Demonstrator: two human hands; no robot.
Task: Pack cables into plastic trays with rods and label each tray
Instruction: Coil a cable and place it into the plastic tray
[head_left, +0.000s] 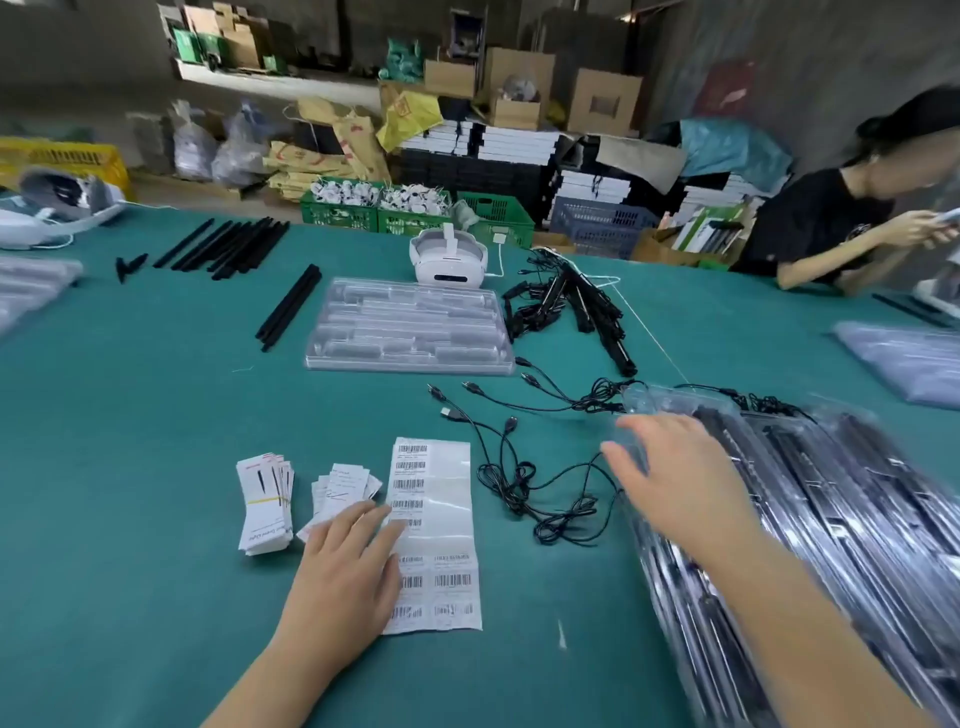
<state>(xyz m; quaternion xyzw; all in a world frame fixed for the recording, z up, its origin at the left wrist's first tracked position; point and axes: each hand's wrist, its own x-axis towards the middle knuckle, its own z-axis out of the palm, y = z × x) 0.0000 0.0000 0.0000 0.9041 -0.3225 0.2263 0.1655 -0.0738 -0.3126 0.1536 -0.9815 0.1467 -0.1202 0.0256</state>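
Observation:
A sheet of barcode labels (441, 519) lies on the green table in front of me. My left hand (348, 561) rests flat on its left edge with straight fingers. My right hand (670, 478) reaches out, fingers spread, over the near end of a packed clear tray (841, 519) with black rods that lies blurred at the right. Loose black cables (524, 478) are tangled between the label sheet and that tray. A clear plastic tray (408, 327) sits further back in the middle. Black rods (288, 309) lie left of it.
More black rods (228, 249) lie at the back left. Two stacks of paper cards (265, 499) sit left of the labels. A white headset (449, 257) and a cable bundle (582, 306) lie behind the empty tray. A person (841, 218) stands at the right.

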